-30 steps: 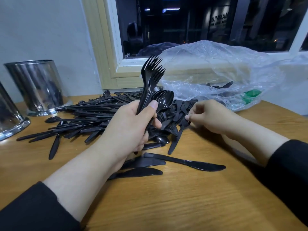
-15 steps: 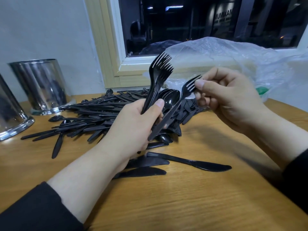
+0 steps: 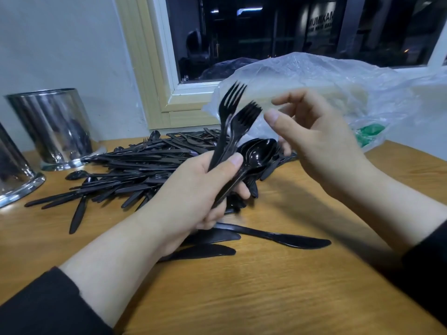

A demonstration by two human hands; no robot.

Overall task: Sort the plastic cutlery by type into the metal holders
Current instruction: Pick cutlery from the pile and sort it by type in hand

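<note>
My left hand (image 3: 193, 194) grips a bundle of black plastic forks (image 3: 233, 112), tines up, together with several black spoons (image 3: 258, 153) whose bowls stick out to the right. My right hand (image 3: 319, 143) hovers just right of the fork tines, fingers relaxed and spread, holding nothing. A pile of black cutlery (image 3: 145, 170) lies on the wooden table behind my left hand. Three black knives (image 3: 285, 238) lie loose in front of it. One metal holder (image 3: 52, 126) stands at the back left; a second holder (image 3: 14, 175) is cut off by the left edge.
A crumpled clear plastic bag (image 3: 338, 93) with something green inside lies at the back right under a dark window (image 3: 290, 32). The wooden table (image 3: 266, 286) stretches toward me between my forearms.
My right hand picked a fork out of the pile, carried it to the bundle in my left hand, and has let go. That fork now sits with the others.
</note>
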